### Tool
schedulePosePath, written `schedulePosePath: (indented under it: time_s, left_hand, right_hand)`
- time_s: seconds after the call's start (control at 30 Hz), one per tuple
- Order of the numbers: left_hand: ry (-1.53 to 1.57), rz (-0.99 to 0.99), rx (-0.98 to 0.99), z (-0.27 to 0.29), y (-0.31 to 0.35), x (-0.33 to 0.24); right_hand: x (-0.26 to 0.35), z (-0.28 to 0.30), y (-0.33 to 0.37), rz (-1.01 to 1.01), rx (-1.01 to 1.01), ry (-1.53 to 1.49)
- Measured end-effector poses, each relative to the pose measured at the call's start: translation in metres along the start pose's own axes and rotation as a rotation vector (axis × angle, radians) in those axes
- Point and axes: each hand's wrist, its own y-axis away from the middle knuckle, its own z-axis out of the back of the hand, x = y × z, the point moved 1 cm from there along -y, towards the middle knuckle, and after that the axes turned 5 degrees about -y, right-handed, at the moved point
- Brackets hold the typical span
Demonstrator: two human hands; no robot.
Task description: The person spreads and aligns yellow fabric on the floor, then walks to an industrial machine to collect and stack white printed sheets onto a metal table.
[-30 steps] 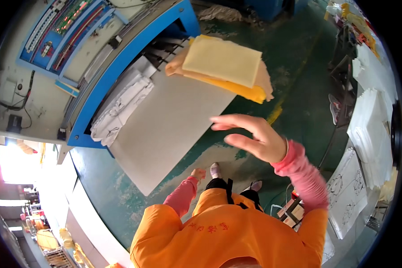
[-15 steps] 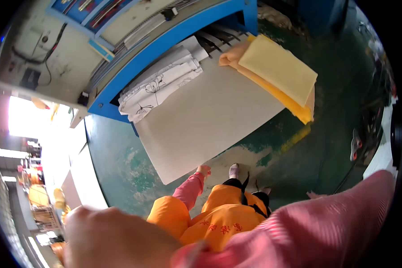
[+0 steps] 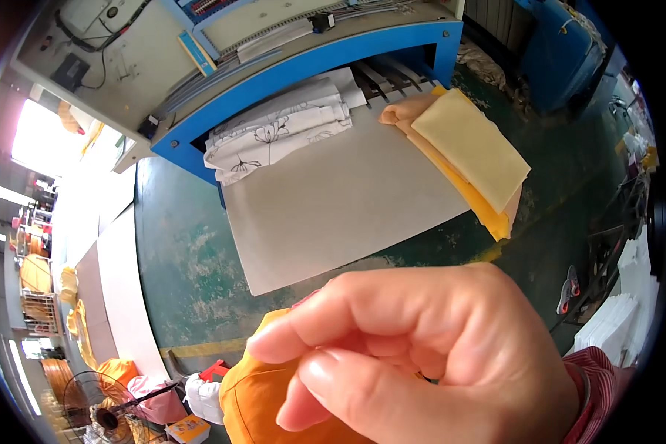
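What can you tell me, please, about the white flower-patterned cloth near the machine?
The white flower-patterned cloth looks like soft fabric, with thin dark line-drawn flowers on stems. It is folded into a long, loosely layered, creased bundle, lying slightly aslant on the grey board, along the edge nearest the blue frame of the machine. Its rear part is shaded, so whether it touches the frame is unclear. The right hand is apart from it.

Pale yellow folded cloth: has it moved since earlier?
No, the pale yellow cloth still lies at the right end of the grey board, near the blue frame; the view shifted instead.
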Motion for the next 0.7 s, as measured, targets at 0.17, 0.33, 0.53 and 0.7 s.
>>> schedulePosePath:
  time_s: [0.17, 0.33, 0.53, 0.7]
  left_hand:
    - [-0.031, -0.036, -0.017, 0.005, -0.011, -0.015]
    - [-1.592, -0.765, 0.267, -0.004, -0.003, -0.058]
    - [-1.422, -0.650, 0.144, -0.007, -0.048, -0.021]
    - [-1.570, -0.676, 0.081, 0.014, -0.027, -0.017]
  right_hand:
    - [0.024, 0.003, 0.004, -0.203, -0.051, -0.126]
    - [0.056, 0.038, 0.005, -0.267, -0.180, -0.153]
    - [0.083, 0.060, 0.008, -0.255, -0.250, -0.092]
    - [0.079, 0.031, -0.006, -0.295, -0.189, -0.110]
